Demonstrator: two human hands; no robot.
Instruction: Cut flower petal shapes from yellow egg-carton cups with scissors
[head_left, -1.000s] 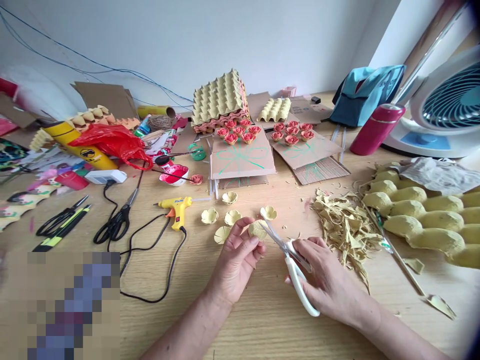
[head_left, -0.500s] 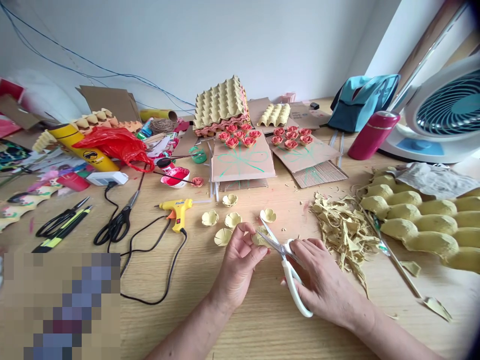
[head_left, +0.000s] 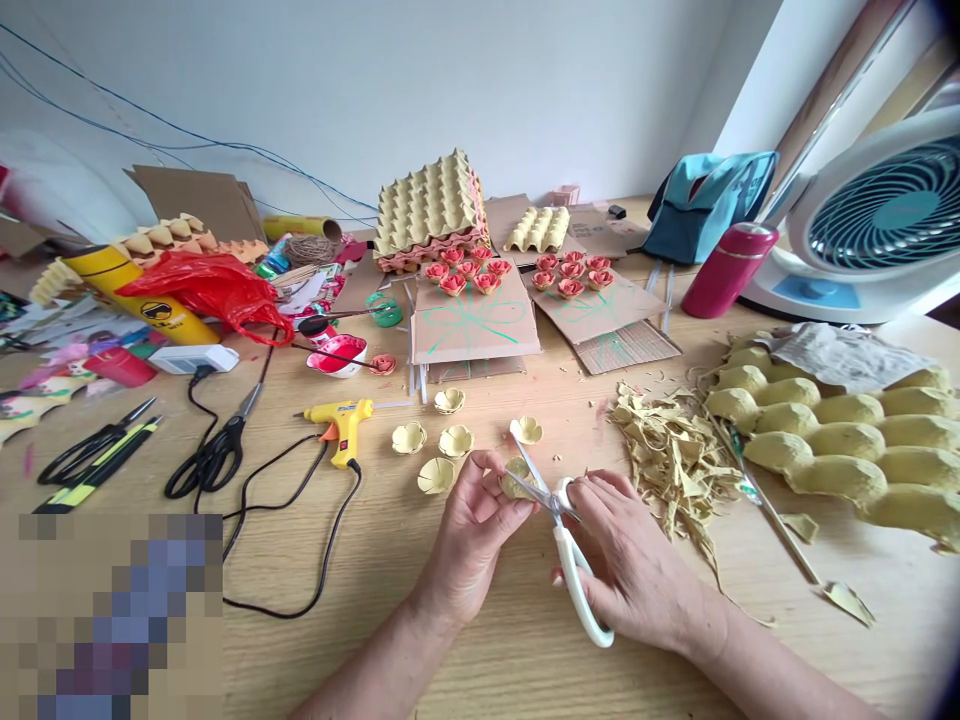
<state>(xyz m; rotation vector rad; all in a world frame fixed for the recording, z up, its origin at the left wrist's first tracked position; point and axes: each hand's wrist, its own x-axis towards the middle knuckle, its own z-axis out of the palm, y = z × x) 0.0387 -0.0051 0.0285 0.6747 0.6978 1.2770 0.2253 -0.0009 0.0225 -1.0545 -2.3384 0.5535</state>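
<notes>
Between the thumb and fingers of my left hand (head_left: pixel 472 540) is a small yellow egg-carton cup (head_left: pixel 517 478). My right hand (head_left: pixel 630 560) grips white-handled scissors (head_left: pixel 576 585), whose blades are spread, one of them across the cup. Part of the cup is hidden by the fingers and the blade. Just beyond, a cut petal cup (head_left: pixel 529 430) lies near the upper blade tip. Several more petal cups (head_left: pixel 455 441) rest on the table to the left of it, one of them (head_left: pixel 436 476) close to my left fingers.
A heap of carton scraps (head_left: pixel 679 460) and a yellow egg tray (head_left: pixel 840 440) lie to the right. On the left are a yellow glue gun (head_left: pixel 341 425) with its cord and black scissors (head_left: pixel 214 455). Red paper flowers (head_left: pixel 469 268) sit on cardboard (head_left: pixel 480 330) behind.
The scissor blades have opened a little wider at the cup. My view has turned slightly right, so the table's things appear shifted left. Both hands keep their holds.
</notes>
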